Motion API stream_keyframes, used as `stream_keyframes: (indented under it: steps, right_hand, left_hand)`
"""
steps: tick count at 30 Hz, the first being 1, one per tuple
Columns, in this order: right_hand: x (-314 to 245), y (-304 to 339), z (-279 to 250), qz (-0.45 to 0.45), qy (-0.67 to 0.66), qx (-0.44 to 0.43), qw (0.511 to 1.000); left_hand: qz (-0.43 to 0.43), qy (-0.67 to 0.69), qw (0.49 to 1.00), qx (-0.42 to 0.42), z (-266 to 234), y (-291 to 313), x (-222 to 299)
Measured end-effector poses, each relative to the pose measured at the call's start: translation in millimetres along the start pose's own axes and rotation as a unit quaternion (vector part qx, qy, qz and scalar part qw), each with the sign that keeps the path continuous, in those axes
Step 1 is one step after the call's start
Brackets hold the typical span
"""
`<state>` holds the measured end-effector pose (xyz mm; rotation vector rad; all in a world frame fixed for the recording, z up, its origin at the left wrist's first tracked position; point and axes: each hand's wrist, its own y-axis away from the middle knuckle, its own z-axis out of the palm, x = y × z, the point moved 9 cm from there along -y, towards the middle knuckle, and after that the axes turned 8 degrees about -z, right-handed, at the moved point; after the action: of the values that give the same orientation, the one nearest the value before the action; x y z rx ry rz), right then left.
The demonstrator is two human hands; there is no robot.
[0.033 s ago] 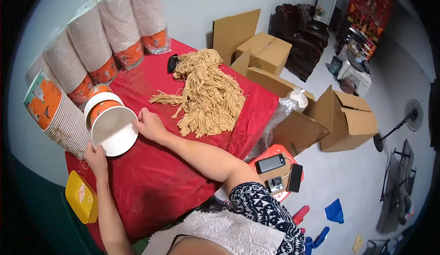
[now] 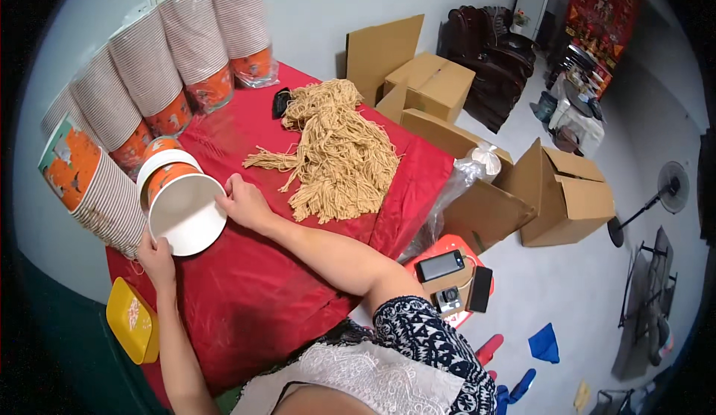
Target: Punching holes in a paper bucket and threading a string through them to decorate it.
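Both my hands hold a large paper bucket (image 2: 188, 217), its white inside tilted toward me. My left hand (image 2: 157, 261) pinches the rim at the near left. My right hand (image 2: 245, 203) grips the rim on the right, fingers closed. Behind it shows the white rim of a second orange-printed bucket (image 2: 162, 145); how far the two are nested is hidden. Just left of them leans a tall stack of nested paper buckets (image 2: 112, 195), with tan cord ends at its lower side. To the right lies a heap of tan cords (image 2: 339, 158) on the red tablecloth (image 2: 261, 307).
More bucket stacks (image 2: 145, 64), some in clear plastic, line the wall. A yellow basket (image 2: 133, 322) sits at the table's left edge. A red stool (image 2: 429, 255) at my right bears phones (image 2: 441, 266) and a small camera (image 2: 448, 300). Cardboard boxes (image 2: 430, 87) stand beyond the table.
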<state>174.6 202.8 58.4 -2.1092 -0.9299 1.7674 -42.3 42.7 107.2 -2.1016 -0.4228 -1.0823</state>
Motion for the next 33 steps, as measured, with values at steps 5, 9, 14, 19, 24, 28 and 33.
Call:
stream_keyframes:
  steps: [5, 9, 14, 19, 24, 28, 33]
  right_hand:
    - [2, -5, 2, -0.045, -0.040, 0.013, 0.998]
    - [4, -5, 16, 0.010, -0.211, -0.014, 0.977]
    - [-11, 27, 38, 0.217, -0.391, -0.159, 0.880]
    - [-26, 48, 43, 0.264, -0.380, -0.213, 0.861]
    - [-35, 63, 48, 0.298, -0.296, -0.267, 0.867]
    - [-23, 52, 35, 0.257, -0.162, -0.256, 0.918]
    - [-30, 32, 21, 0.085, -0.108, -0.194, 0.971]
  left_hand:
    - [0.088, 0.042, 0.995, -0.015, -10, 25, 36]
    - [-0.002, 0.128, 0.991, 0.038, -46, 27, 9]
    - [-0.058, 0.089, 0.992, 0.066, -61, 43, 4]
    - [-0.078, 0.265, 0.961, 0.016, -55, 53, -6]
    - [-0.083, 0.382, 0.920, 0.011, -57, 69, 0]
    - [-0.097, 0.378, 0.920, 0.034, -61, 72, -2]
    - [-0.092, 0.369, 0.924, 0.048, -60, 72, 5]
